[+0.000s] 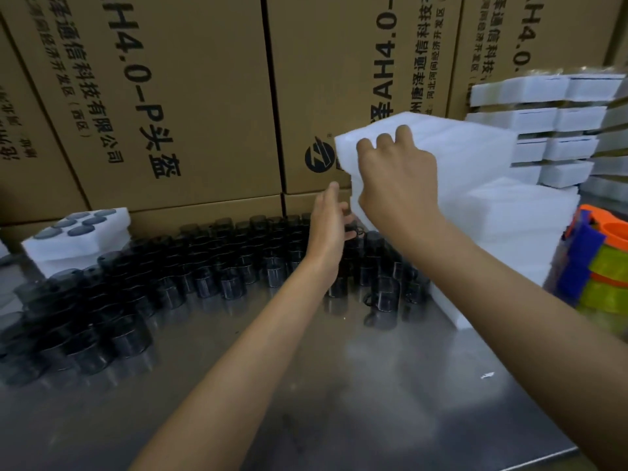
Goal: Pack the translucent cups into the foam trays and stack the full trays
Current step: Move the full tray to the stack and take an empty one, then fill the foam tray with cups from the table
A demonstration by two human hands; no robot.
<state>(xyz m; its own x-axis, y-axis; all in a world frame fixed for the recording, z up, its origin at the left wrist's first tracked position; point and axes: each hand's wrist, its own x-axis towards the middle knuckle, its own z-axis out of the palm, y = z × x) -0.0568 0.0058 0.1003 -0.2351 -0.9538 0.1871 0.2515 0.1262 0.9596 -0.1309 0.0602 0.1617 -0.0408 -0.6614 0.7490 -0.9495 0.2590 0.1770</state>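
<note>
Tall brown cardboard cartons (190,96) are standing in a row beyond the hands, forming a wall along the back of the worktop (306,385). Black printed characters and a round black logo (319,159) are showing on their faces, the lettering running sideways. Lower cartons (204,215) are sitting beneath them, just behind the worktop's far edge. The steel worktop is spreading below and in front of the hands, its brushed surface reflecting light. A small white scrap (487,375) is lying on it, under the right forearm. To the right of the hands, orange, blue and yellow-green plastic items (598,260) are crowding together at the worktop's edge.
</note>
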